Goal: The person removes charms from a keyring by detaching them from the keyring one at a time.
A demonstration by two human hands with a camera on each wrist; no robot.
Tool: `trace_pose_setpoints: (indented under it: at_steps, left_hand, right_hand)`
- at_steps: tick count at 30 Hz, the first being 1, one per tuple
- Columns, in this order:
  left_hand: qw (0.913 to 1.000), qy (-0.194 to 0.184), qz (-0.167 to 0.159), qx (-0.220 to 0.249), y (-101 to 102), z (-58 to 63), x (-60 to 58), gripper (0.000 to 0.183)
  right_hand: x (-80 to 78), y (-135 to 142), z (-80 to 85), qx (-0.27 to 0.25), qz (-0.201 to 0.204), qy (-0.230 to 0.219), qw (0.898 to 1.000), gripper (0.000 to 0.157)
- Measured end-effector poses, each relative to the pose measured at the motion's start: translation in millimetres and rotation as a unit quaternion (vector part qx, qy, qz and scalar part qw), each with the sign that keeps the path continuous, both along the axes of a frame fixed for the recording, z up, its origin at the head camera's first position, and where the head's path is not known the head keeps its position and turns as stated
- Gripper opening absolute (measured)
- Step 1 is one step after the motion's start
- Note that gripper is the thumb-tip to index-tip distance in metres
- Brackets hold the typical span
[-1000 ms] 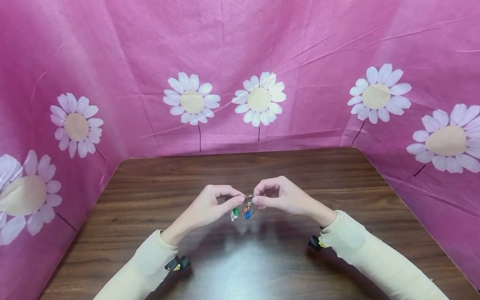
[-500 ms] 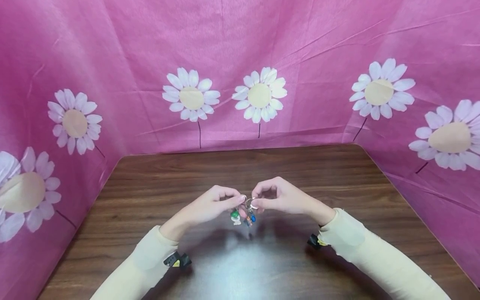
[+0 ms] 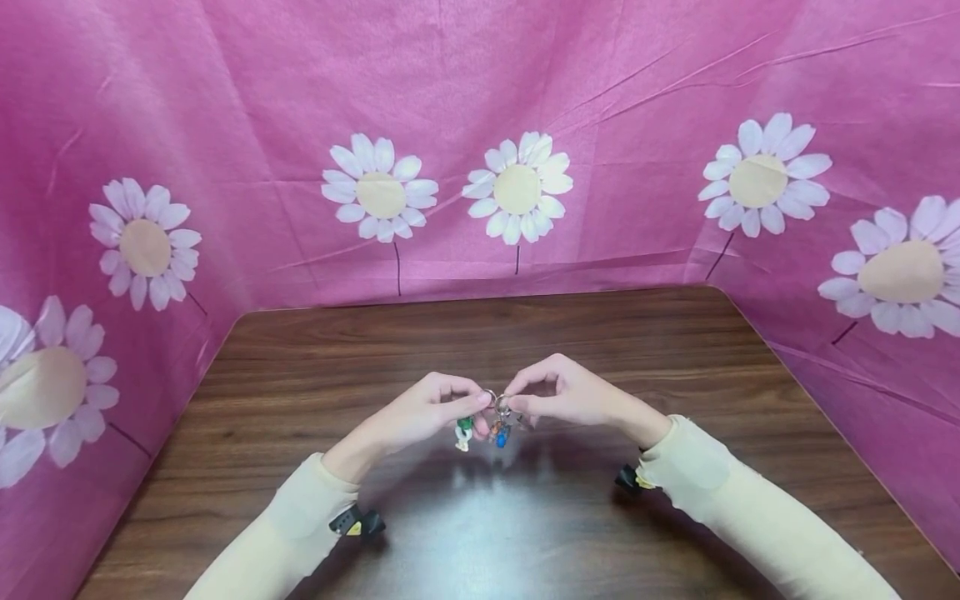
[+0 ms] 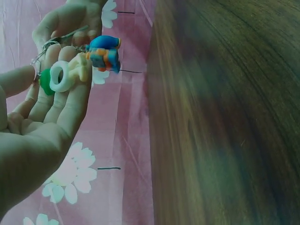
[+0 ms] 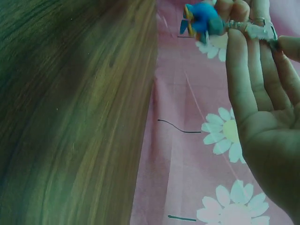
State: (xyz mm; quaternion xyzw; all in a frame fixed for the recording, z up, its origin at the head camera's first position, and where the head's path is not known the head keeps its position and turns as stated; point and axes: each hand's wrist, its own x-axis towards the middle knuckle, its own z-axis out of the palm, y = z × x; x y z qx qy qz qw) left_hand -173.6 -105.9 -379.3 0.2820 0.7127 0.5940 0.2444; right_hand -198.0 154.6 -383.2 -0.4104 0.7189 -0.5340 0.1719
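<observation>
Both hands are raised over the table, close together. My left hand pinches a metal key ring between thumb and forefinger. From it hangs a keychain with a green piece, a white ring and a cream-coloured figure, lying against the fingers in the left wrist view. My right hand pinches a second metal ring, which meets the first. A blue and orange toy figure dangles there on a short chain, beside a flat silvery piece that looks like a key.
A brown wood-grain table lies below the hands. Pink cloth with large white daisies stands around its back and sides. Each cream sleeve carries a small black wrist camera.
Both hands keep their place and their pinch. The right-hand ring has turned from nearly flat to hanging down, and the charms have swung and dropped a little. The head view has shifted slightly.
</observation>
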Motion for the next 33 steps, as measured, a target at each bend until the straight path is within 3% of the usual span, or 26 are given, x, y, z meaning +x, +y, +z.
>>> trace_pose_setpoints:
  at_steps: [4, 8, 15, 20, 24, 28, 33]
  left_hand:
    - [0.9982, 0.053, 0.016, -0.024, -2, 3.5, 2.0, 0.022]
    - [0.9940, 0.091, 0.044, -0.041, -3, 6.3, 4.4, 0.019]
    - [0.9902, 0.117, 0.062, -0.046, -4, 7.3, 8.3, 0.020]
    - [0.9894, 0.114, 0.069, -0.058, -4, 10.4, 9.2, 0.018]
    - [0.9902, 0.113, 0.062, -0.053, -5, 10.7, 7.4, 0.019]
    - [0.9894, 0.121, 0.051, -0.061, -5, 8.7, 5.0, 0.021]
    - [0.9902, 0.110, 0.043, -0.074, -5, 8.5, 3.2, 0.022]
  right_hand:
    - [2.1, -2, 0.1, -0.028, -0.015, 0.068, 0.997, 0.014]
    - [1.6, -3, -1.2, -0.061, -0.018, 0.139, 0.988, 0.020]
    - [2.2, -3, -2.3, -0.075, -0.032, 0.176, 0.981, 0.022]
    - [8.2, -3, 0.0, -0.041, -0.066, 0.087, 0.993, 0.013]
    - [10.7, -5, 1.2, -0.038, -0.072, 0.002, 0.997, 0.010]
    - [10.1, -8, 2.2, -0.044, -0.076, -0.065, 0.994, 0.011]
    - [8.8, -11, 1.9, -0.043, -0.107, -0.150, 0.982, 0.016]
